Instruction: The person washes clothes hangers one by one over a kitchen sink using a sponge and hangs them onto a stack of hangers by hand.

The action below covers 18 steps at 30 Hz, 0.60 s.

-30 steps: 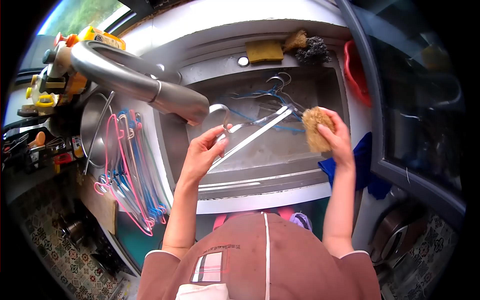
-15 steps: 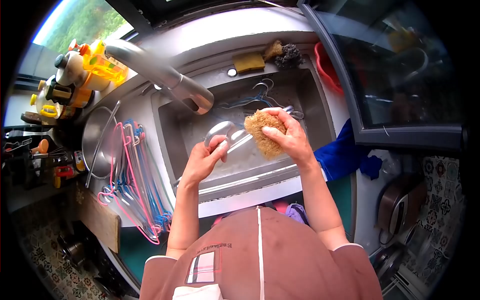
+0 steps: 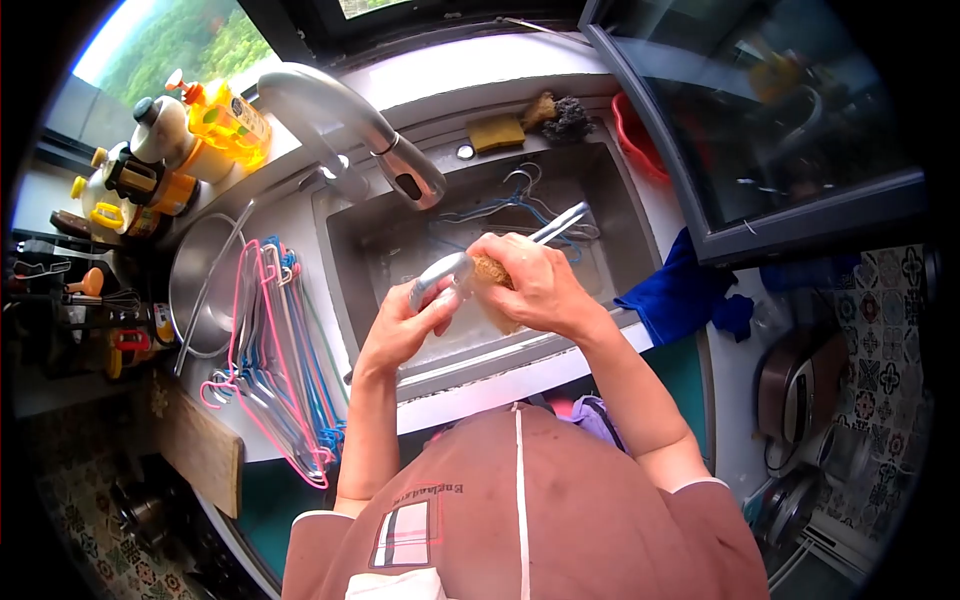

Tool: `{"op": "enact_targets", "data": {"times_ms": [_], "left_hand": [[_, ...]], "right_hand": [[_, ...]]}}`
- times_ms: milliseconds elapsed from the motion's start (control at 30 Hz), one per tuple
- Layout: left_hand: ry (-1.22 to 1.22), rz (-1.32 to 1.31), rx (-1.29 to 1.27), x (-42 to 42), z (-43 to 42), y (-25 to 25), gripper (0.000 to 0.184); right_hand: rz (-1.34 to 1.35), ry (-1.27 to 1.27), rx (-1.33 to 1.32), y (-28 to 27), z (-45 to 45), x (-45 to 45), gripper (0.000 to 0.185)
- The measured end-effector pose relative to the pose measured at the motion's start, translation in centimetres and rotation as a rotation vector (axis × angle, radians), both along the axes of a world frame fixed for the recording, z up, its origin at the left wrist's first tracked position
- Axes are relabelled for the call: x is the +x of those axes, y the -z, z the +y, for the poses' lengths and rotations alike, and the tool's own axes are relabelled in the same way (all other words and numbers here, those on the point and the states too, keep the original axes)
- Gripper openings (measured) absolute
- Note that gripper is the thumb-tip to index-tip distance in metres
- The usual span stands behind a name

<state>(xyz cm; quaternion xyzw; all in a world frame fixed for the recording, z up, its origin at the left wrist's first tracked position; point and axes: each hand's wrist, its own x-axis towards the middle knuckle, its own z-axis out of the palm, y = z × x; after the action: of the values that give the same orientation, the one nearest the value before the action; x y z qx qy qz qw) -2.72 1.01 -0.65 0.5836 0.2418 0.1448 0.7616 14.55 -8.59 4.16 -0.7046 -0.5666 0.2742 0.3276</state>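
Over the sink, my left hand is closed around the curved end of a shiny silver metal rod. The rod's straight part runs up and to the right past my other hand; its exact kind is not clear. My right hand wraps a tan fibrous scrubbing pad around the rod, close beside my left fingers. Most of the pad is hidden under that hand. Several hangers, blue and silver, lie in the sink behind my hands.
A faucet arches over the sink. Several pink, blue and silver hangers lie left, beside a metal bowl. A yellow sponge sits on the back rim. A blue cloth and open window pane are right.
My right hand has moved left and down along the rod with the scrubbing pad, now close to my left hand. The pad has gone from beside the rod to wrapped on it.
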Motion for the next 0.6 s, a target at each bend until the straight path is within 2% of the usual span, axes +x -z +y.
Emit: {"op": "enact_targets", "data": {"times_ms": [33,133,267,367,500,600], "left_hand": [[-0.009,-0.006,0.009,0.0,-0.2,0.0,0.017],[-0.018,0.003,0.108,-0.4,-0.3,-0.2,0.017],[0.000,0.095,0.287,-0.8,-0.3,-0.9,0.019],[-0.002,0.114,0.314,-1.0,-0.3,-0.6,0.019],[0.002,0.066,0.279,-1.4,-0.1,-0.4,0.018],[0.014,0.014,0.204,-2.0,0.1,-0.6,0.017]], "right_hand": [[-0.036,0.018,0.105,0.1,0.1,-0.3,0.022],[-0.101,0.045,0.090,0.0,0.7,-1.0,0.020],[-0.043,0.059,-0.037,-0.4,1.6,-1.3,0.025],[-0.047,0.132,-0.107,0.3,2.5,-1.3,0.025],[0.245,0.195,0.022,2.8,2.7,0.0,0.025],[0.902,0.238,0.100,2.3,1.6,1.1,0.024]]}}
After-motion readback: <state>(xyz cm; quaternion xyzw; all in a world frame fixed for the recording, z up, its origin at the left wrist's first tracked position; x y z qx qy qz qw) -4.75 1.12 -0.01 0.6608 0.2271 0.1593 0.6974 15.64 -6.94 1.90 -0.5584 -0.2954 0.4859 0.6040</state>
